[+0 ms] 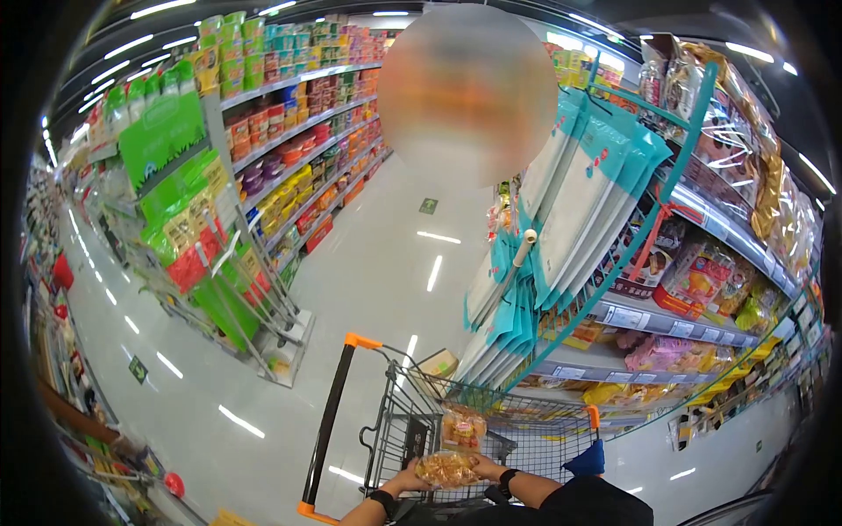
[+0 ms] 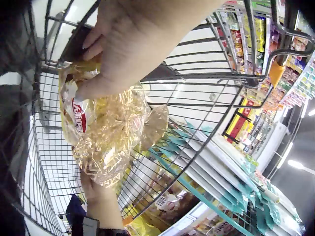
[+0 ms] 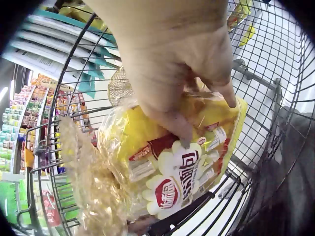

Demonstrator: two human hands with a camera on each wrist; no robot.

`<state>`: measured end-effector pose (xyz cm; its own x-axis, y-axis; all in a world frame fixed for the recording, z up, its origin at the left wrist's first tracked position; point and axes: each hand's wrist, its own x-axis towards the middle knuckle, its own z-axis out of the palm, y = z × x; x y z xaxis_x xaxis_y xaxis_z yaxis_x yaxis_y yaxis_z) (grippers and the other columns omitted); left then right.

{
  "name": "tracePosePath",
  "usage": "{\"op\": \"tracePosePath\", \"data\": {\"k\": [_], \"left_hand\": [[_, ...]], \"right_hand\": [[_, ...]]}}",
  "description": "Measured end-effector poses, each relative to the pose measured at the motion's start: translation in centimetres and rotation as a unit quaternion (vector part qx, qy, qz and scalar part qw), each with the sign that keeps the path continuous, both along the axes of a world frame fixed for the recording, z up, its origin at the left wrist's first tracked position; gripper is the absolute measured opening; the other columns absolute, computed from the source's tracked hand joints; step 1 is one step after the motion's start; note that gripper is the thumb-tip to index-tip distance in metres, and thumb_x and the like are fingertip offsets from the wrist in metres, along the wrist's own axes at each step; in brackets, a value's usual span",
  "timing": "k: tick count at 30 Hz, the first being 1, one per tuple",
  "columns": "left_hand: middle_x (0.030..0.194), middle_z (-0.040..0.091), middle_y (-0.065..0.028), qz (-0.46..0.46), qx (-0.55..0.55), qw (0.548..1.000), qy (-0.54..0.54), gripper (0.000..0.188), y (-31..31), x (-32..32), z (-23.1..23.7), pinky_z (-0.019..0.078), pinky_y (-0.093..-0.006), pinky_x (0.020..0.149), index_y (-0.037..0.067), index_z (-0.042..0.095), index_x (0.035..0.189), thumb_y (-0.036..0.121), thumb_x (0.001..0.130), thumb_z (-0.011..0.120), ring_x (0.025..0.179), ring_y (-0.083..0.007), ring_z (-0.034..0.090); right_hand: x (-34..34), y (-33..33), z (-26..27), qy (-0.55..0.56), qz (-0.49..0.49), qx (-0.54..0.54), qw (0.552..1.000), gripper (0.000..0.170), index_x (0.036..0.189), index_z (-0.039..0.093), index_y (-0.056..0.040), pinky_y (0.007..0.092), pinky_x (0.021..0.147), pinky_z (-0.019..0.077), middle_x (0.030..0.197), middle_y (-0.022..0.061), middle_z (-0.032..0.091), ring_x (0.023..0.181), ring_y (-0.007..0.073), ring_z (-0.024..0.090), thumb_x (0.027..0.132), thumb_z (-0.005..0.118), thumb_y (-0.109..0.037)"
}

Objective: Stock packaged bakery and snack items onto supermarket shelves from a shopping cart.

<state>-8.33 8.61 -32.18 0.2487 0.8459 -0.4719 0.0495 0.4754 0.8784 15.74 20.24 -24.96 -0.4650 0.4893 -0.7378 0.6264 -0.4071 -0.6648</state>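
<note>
A crinkly clear-and-yellow plastic bag of packaged food (image 1: 447,471), with a red and white label (image 3: 173,184), is held between both hands over the shopping cart (image 1: 561,419). My left hand (image 1: 403,480) grips one end, its thumb lying across the wrapper in the left wrist view. On the opposite end, my right hand (image 1: 488,470) pinches the bag with the thumb on top, near the printed flower in the right wrist view. A similar clear food pack (image 1: 463,430) sits in the cart just beyond the bag.
Teal and white packages (image 1: 579,193) hang from a teal rack at the cart's right front. Bagged foods fill the shelf (image 1: 684,342) on the right. Cup-stacked shelves (image 1: 303,131) line the left of the aisle floor (image 1: 386,237), beside a green display stand (image 1: 189,228).
</note>
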Motion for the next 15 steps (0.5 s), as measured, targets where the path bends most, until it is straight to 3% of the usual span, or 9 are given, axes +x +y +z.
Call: {"op": "tracePosePath", "data": {"k": [1, 3, 4, 5, 7, 8, 11, 12, 15], "left_hand": [[0.118, 0.050, -0.0148, -0.005, 0.017, 0.998, -0.062, 0.114, -0.3, 0.4, -4.0, 0.0356, -0.0284, 0.094, -0.007, 0.006, 0.134, 0.016, 0.050, 0.080, 0.109, -0.0230, 0.047], [0.117, 0.051, -0.0120, -0.060, -0.024, 0.997, -0.032, 0.098, -0.9, 0.7, 5.1, 0.0350, -0.0283, 0.094, -0.004, 0.018, 0.133, 0.015, 0.056, 0.077, 0.108, -0.0213, 0.047], [0.116, 0.051, -0.0106, -0.090, -0.044, 0.995, -0.017, 0.091, -1.1, 0.8, 13.0, 0.0348, -0.0283, 0.094, -0.002, 0.024, 0.132, 0.014, 0.059, 0.076, 0.107, -0.0205, 0.047], [0.117, 0.051, -0.0107, -0.112, -0.063, 0.991, -0.025, 0.090, -0.8, 1.1, 13.8, 0.0346, -0.0289, 0.094, -0.002, 0.025, 0.132, 0.015, 0.060, 0.075, 0.108, -0.0207, 0.047], [0.117, 0.050, -0.0111, -0.131, -0.083, 0.987, -0.035, 0.088, -0.4, 1.2, 12.7, 0.0344, -0.0299, 0.095, -0.002, 0.025, 0.131, 0.017, 0.061, 0.075, 0.108, -0.0213, 0.046], [0.117, 0.050, -0.0113, -0.132, -0.092, 0.986, -0.037, 0.087, -0.3, 1.3, 12.1, 0.0343, -0.0305, 0.095, -0.002, 0.026, 0.131, 0.018, 0.061, 0.074, 0.109, -0.0216, 0.046], [0.118, 0.049, -0.0118, -0.139, -0.105, 0.984, -0.033, 0.084, 0.2, 2.0, 10.6, 0.0339, -0.0321, 0.095, -0.002, 0.027, 0.130, 0.021, 0.063, 0.073, 0.110, -0.0225, 0.045], [0.118, 0.049, -0.0120, -0.140, -0.108, 0.984, -0.031, 0.084, 0.4, 2.3, 10.5, 0.0338, -0.0327, 0.095, -0.002, 0.027, 0.130, 0.022, 0.064, 0.073, 0.110, -0.0227, 0.045], [0.119, 0.048, -0.0125, -0.147, -0.112, 0.982, -0.022, 0.081, 0.9, 3.0, 9.9, 0.0335, -0.0343, 0.096, -0.001, 0.028, 0.129, 0.025, 0.065, 0.071, 0.111, -0.0236, 0.045]], "right_hand": [[0.2, -0.2, -1.2, 0.007, 0.018, 0.013, 1.000, 0.057, 0.126, 0.040, -0.0143, 0.0297, 0.054, 0.0411, 0.093, 0.0045, 0.052, 0.071, 0.0148, 0.051, 0.072, 0.055, -0.002], [0.4, -0.1, -3.3, 0.020, 0.058, 0.041, 0.997, 0.055, 0.123, 0.043, -0.0146, 0.0276, 0.054, 0.0403, 0.092, 0.0039, 0.052, 0.069, 0.0137, 0.050, 0.071, 0.057, -0.005], [-0.3, 0.0, -0.6, -0.030, 0.090, 0.033, 0.995, 0.052, 0.119, 0.048, -0.0167, 0.0294, 0.064, 0.0439, 0.097, 0.0062, 0.055, 0.082, 0.0152, 0.052, 0.070, 0.062, -0.015], [-0.4, 0.0, -1.2, -0.012, 0.177, 0.115, 0.978, 0.047, 0.116, 0.050, -0.0157, 0.0312, 0.069, 0.0442, 0.098, 0.0070, 0.055, 0.085, 0.0180, 0.053, 0.070, 0.061, -0.017], [0.0, -0.4, -4.0, 0.023, 0.340, 0.272, 0.900, 0.040, 0.110, 0.055, -0.0136, 0.0350, 0.080, 0.0447, 0.101, 0.0084, 0.056, 0.091, 0.0236, 0.054, 0.071, 0.059, -0.020], [-0.7, -1.0, -3.2, -0.026, 0.261, 0.181, 0.948, 0.042, 0.110, 0.055, -0.0156, 0.0369, 0.079, 0.0450, 0.105, 0.0089, 0.056, 0.091, 0.0244, 0.055, 0.070, 0.061, -0.027], [-1.6, -1.8, -3.1, -0.030, 0.397, 0.234, 0.887, 0.050, 0.117, 0.050, -0.0177, 0.0360, 0.086, 0.0410, 0.109, 0.0107, 0.057, 0.100, 0.0279, 0.054, 0.069, 0.060, -0.029], [-1.9, -3.0, -7.8, -0.066, 0.292, 0.213, 0.930, 0.049, 0.117, 0.050, -0.0173, 0.0367, 0.086, 0.0415, 0.110, 0.0123, 0.056, 0.101, 0.0290, 0.053, 0.070, 0.058, -0.026], [-2.3, -4.1, -6.5, -0.034, 0.242, 0.265, 0.933, 0.046, 0.117, 0.050, -0.0178, 0.0373, 0.087, 0.0408, 0.111, 0.0125, 0.056, 0.101, 0.0287, 0.053, 0.072, 0.056, -0.024]]}}
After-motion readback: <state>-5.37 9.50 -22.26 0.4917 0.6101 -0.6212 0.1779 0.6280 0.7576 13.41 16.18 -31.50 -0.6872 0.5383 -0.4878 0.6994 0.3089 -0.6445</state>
